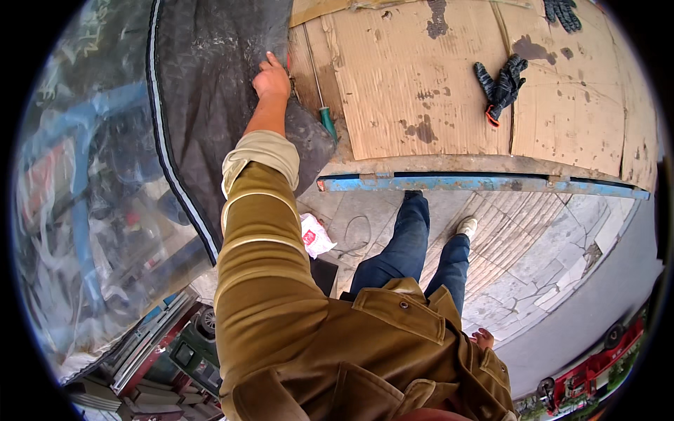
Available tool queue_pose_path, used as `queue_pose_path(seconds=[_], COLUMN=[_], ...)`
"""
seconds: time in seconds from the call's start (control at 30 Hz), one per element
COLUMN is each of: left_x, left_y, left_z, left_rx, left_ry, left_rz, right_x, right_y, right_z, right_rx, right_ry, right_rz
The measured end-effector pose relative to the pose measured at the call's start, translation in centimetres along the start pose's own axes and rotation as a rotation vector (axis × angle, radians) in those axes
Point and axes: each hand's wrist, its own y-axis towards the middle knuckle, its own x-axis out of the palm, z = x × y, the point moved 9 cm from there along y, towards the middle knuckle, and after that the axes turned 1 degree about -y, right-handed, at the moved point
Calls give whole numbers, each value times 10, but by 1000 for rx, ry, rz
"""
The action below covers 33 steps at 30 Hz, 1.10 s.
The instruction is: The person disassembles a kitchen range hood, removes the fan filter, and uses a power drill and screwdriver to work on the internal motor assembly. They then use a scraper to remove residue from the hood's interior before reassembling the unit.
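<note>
My left hand (272, 81) rests at the right edge of a dark quilted cover (196, 84), index finger stretched out, the others slightly bent. Beside it, a long screwdriver with a green handle (327, 121) lies on stained cardboard (421, 91), its tip end toward the far edge. A dark knit glove with an orange cuff (502, 91) lies further right on the cardboard; another glove (562, 14) is at the top right. My right hand (482, 339) hangs low beside my body, fingers loosely apart, with nothing visible in it.
Clear plastic sheeting (84, 210) covers things on the left. A rusty blue metal edge (428, 184) runs under the cardboard, above my legs. A white bag (316, 235) and a loop of cord lie low on the paving. A dark green vehicle (193, 354) and a red vehicle (583, 375) stand behind me.
</note>
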Motion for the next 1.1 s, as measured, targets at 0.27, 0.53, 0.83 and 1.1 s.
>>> queue_pose_path(seconds=[0.27,0.53,0.83,1.1], left_x=[-28,-17,-6,-35], left_y=[15,36,-11,-214], left_z=[9,6,28,80], left_rx=[124,-16,-230,-334], left_ry=[69,-83,-608,-2292], left_rz=[198,20,110,0], right_x=[0,2,-27,-52], right_y=[-12,-16,-8,22], right_z=[0,-3,-26,-82], right_rx=[38,59,-34,-275], right_ry=[-38,16,-56,-67], right_rz=[-9,5,42,-37])
